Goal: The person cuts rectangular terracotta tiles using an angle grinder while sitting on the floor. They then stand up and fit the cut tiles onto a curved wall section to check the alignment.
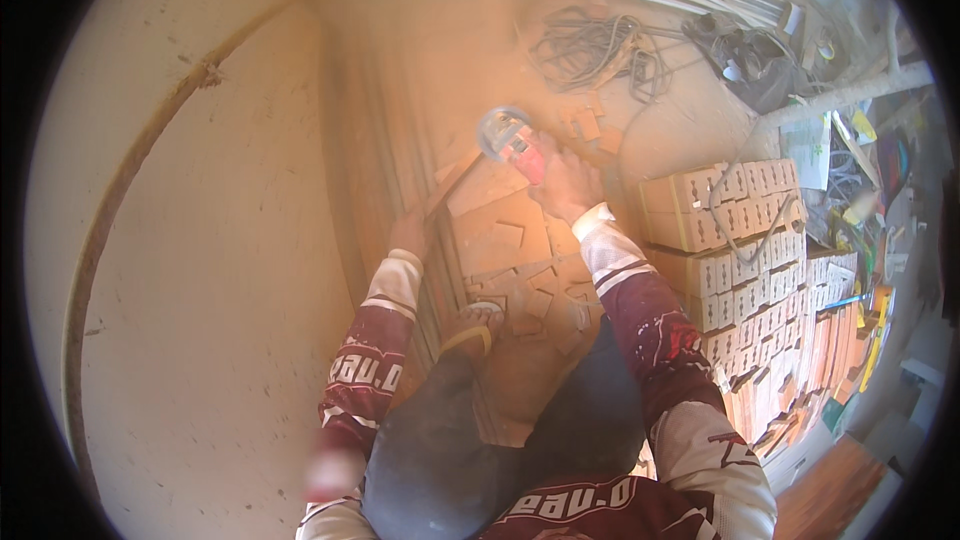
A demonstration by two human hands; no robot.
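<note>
My right hand (570,183) is wrapped round the body of a red angle grinder (527,155). Its round disc (502,132) points away from me and meets the far end of a thin tile piece (455,185). That piece is seen nearly edge-on, and my left hand (411,230) grips its near end. Orange-brown dust hangs around the disc and blurs the left fingers. Beneath the grinder, broken tile pieces (508,237) lie scattered on the floor near my sandalled foot (478,325).
Stacked boxes of tiles (745,202) stand close on my right, with a cable (745,252) draped over them. Coiled cable (600,45) and a black bag (745,52) lie farther off. A pale wall (220,270) rises on my left. Mixed clutter fills the far right.
</note>
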